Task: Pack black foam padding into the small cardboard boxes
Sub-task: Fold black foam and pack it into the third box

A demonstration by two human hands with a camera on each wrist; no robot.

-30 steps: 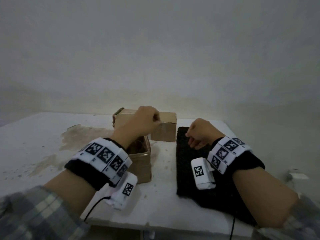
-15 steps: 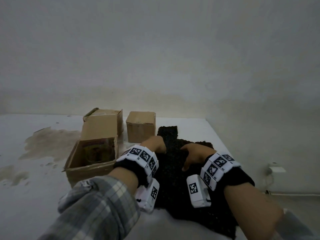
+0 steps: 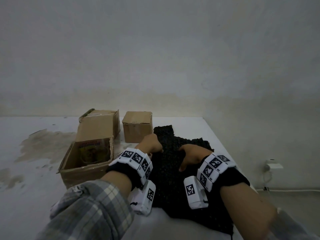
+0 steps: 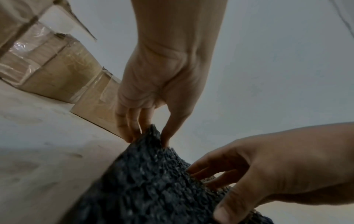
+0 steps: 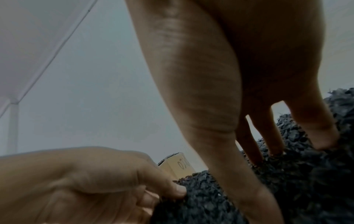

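Note:
A ragged sheet of black foam [image 3: 174,179] lies on the right part of the white table [image 3: 34,196], reaching its front edge. My left hand [image 3: 160,150] pinches the foam's left edge between thumb and fingers [image 4: 132,136], lifting it into a peak. My right hand [image 3: 183,161] grips the same sheet a little to the right, with its fingers [image 5: 323,144] dug into the top and its thumb on the near side. An open cardboard box [image 3: 83,172] stands left of my left wrist, with a printed glass inside it. A closed small box [image 3: 136,129] stands behind the foam.
A third box [image 3: 103,118] with a raised flap stands at the back, behind the open one. Brown stains [image 3: 45,144] mark the table's left half. The table's right edge runs close beside the foam, with a wall socket and cable [image 3: 273,167] below it.
A second ago my left hand was on the closed box at the back. It has come over to the foam and pinched its edge. The right hand stayed on the foam.

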